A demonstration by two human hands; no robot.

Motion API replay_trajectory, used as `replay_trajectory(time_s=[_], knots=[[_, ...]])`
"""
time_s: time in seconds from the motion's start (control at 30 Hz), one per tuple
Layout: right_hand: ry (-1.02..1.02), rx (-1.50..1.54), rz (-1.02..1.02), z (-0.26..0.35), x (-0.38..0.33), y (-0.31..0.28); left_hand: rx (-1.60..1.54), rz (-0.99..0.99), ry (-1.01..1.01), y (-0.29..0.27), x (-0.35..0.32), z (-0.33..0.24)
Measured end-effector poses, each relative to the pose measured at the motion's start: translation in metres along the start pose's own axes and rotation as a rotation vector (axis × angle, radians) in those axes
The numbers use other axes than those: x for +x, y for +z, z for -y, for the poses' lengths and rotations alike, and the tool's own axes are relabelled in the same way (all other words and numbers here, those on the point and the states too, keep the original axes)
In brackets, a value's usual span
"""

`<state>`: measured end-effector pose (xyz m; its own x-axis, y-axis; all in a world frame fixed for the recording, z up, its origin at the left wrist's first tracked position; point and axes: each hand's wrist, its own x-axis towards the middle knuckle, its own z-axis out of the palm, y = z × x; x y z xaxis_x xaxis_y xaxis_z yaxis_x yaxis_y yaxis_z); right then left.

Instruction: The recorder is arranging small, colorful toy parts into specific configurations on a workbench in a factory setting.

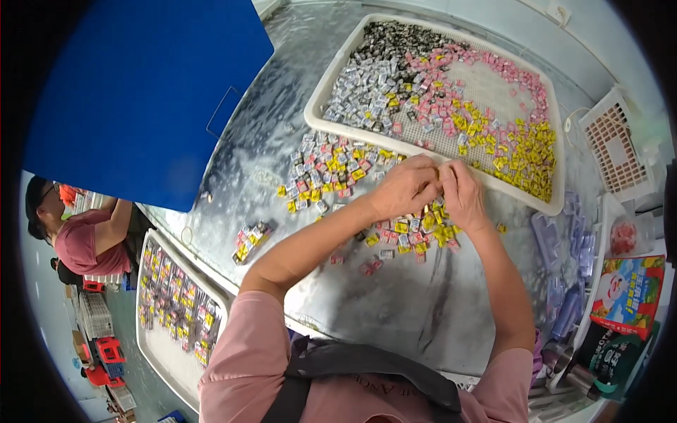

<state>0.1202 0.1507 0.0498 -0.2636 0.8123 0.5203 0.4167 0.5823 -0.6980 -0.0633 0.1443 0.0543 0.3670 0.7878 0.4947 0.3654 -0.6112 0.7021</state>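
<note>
My left hand (410,186) and my right hand (462,195) meet close together over the worktable (367,310), just in front of a large white tray (334,68). Both have their fingers bent and pinched; whatever lies between the fingertips is hidden. A loose pile of small wrapped pieces (328,169) in yellow, pink, white and black spreads left of my hands. More mixed pieces (402,229) lie beneath and in front of them. Inside the large tray, similar pieces sit mostly grouped by colour: black, white, pink, and yellow pieces (532,155) nearest my right hand.
A small packed bundle (251,241) lies left of my left forearm. Lower left, another white tray (149,338) holds rows of packs. Clear plastic cases (564,247) and a white basket (615,144) stand at right. A blue panel (141,92) overhangs the far left; a person (92,240) works beyond.
</note>
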Motion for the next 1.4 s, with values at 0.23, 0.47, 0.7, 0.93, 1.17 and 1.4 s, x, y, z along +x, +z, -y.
replay_trajectory(time_s=[0.23, 0.47, 0.7, 0.93, 1.17, 1.4], knots=[[0.485, 0.085, 0.051, -0.001, -0.049, -0.031, 0.476, -0.031, -0.018, -0.07, -0.04, 0.006], [0.966, 0.768, -0.095, -0.026, -0.029, -0.055, 0.831, -0.053, -0.017, -0.112, -0.022, 0.074], [1.057, 0.688, -0.202, -0.047, 0.003, -0.039, 0.837, -0.064, -0.01, -0.117, -0.009, 0.094], [1.095, 0.65, -0.215, -0.08, 0.041, -0.043, 0.868, -0.079, -0.051, -0.102, 0.018, 0.097], [1.07, 0.634, -0.185, -0.095, 0.065, -0.06, 0.935, -0.115, -0.073, -0.086, 0.018, 0.08], [1.059, 0.686, -0.086, -0.1, 0.096, -0.048, 0.981, -0.005, -0.076, -0.118, 0.012, 0.09]])
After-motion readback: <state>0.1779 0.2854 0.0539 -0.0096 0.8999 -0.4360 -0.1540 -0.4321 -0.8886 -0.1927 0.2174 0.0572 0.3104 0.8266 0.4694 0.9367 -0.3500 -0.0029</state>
